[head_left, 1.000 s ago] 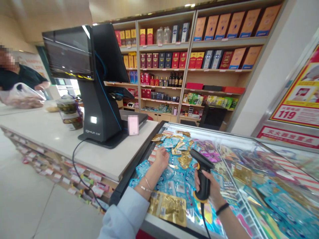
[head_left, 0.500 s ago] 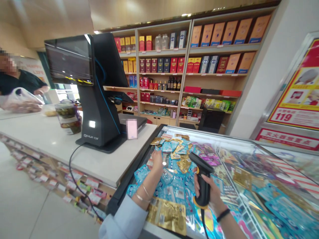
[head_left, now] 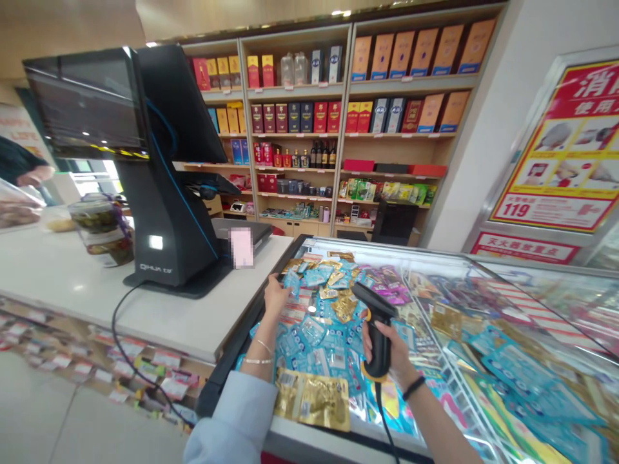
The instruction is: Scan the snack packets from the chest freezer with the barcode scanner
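My left hand is over the far left part of the glass-topped case, its fingers closed on the edge of a small blue snack packet. Around it lies a loose spread of blue packets and gold ones, with a large gold packet flat near the front edge. In my right hand is a black and yellow barcode scanner, gripped by its handle. The scanner head points left across the packets, and its cord hangs down toward the front.
Left of the case, a white counter carries a black register and a plastic jar. Another person's hand shows at the far left. Shelves of boxes stand behind. More packets lie to the right.
The view has swung a little to the right. My left hand has shifted left toward the case's edge with a blue packet. My right hand still grips the scanner.
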Demonstrator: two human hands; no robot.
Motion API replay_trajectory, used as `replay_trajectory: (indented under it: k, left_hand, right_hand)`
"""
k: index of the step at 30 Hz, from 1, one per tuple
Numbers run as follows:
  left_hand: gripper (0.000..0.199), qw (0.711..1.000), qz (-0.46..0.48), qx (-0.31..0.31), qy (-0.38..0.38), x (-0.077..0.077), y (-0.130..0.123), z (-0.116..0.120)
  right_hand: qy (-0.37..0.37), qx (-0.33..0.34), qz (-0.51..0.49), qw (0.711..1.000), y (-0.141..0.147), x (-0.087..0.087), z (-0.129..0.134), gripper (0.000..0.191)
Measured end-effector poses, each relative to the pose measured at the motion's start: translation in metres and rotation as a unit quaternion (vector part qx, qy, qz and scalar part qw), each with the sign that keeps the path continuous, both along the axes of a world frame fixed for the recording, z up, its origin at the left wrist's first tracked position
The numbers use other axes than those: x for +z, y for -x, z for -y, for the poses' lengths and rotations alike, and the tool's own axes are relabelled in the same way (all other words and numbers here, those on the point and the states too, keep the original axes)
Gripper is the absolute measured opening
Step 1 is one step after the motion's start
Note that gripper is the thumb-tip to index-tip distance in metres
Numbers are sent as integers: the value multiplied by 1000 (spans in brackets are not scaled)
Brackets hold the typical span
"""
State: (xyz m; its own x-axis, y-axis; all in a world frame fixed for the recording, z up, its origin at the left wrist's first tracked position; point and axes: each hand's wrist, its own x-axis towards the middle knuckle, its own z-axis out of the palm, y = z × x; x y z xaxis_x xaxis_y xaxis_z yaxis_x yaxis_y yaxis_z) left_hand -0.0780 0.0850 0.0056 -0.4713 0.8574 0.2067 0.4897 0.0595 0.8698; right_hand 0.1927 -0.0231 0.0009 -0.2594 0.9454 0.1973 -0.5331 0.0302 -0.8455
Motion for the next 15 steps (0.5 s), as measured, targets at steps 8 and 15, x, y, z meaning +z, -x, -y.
replay_trajectory:
  k: [8,15]
  left_hand:
    - [25,964,110,-185,-155,-18,-77,2]
    - [25,961,82,-156,-212,-16,-74,8]
  right_hand:
    - [-28,8,0,1000,-3,-4,2,35]
    - [-36,41,10,998,-4,-7,1,35]
